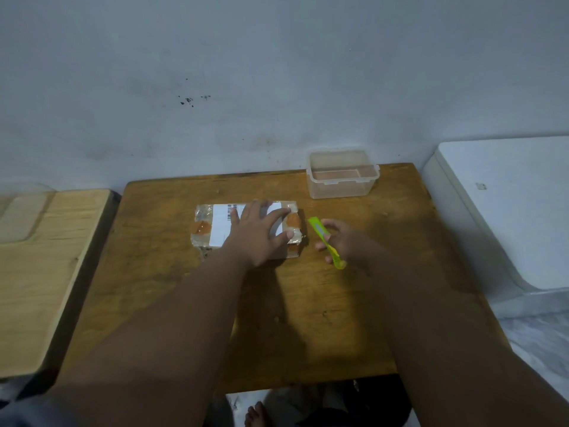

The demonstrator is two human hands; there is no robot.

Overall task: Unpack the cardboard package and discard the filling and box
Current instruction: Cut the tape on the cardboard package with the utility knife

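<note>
Well, the wooden bench (pixel 323 318) takes up most of the room in front, and a taped cardboard package (pixel 215 229) with a white label lies flat near its middle. A clear plastic tub (pixel 341 175) stands at the far right corner. The left hand (pixel 258 235) rests on the package, fingers spread flat. Just right of the package, the right hand (pixel 345 245) curls its fingers round a green cutter (pixel 320 231).

Grey-white wall (pixel 277 72), scuffed and dark-specked, fills the upper frame. Brown wooden table (pixel 308 318) at centre. Paler wooden surface (pixel 37 272) at left. White unit (pixel 508 211) at right. Pale floor (pixel 538 349) at lower right. Lighting is dim.
</note>
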